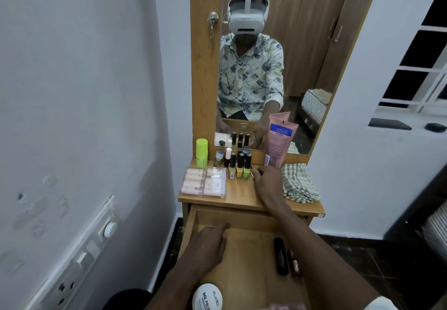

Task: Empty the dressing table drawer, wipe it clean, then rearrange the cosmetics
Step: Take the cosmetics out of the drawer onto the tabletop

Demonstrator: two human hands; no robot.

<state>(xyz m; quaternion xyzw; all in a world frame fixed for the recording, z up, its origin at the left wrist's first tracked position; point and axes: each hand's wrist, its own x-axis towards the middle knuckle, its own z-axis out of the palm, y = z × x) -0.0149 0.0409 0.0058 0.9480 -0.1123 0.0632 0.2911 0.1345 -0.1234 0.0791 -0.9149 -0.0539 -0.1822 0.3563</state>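
Green nail polish bottle [247, 171] just beside right grip [268, 182]

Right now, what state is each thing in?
drawer: pulled open
left hand: flat inside the drawer, fingers straight
right hand: on the tabletop beside the nail polish bottles; grip unclear
nail polish bottles: upright, capped
pink tube: upright, crimped end up
checked cloth: folded
black tube: lying in drawer

The wooden drawer [244, 256] is pulled open at lower centre. At its right a black tube [281, 256] and a small brown lipstick [294, 264] lie side by side. A white nail polish container [207, 297] sits at the bottom edge. Higher, on the tabletop [242, 196], nail polish bottles [240, 164] stand clustered upright. A clear box of small bottles [204, 182] lies to their left and a folded checked cloth [300, 182] to their right.
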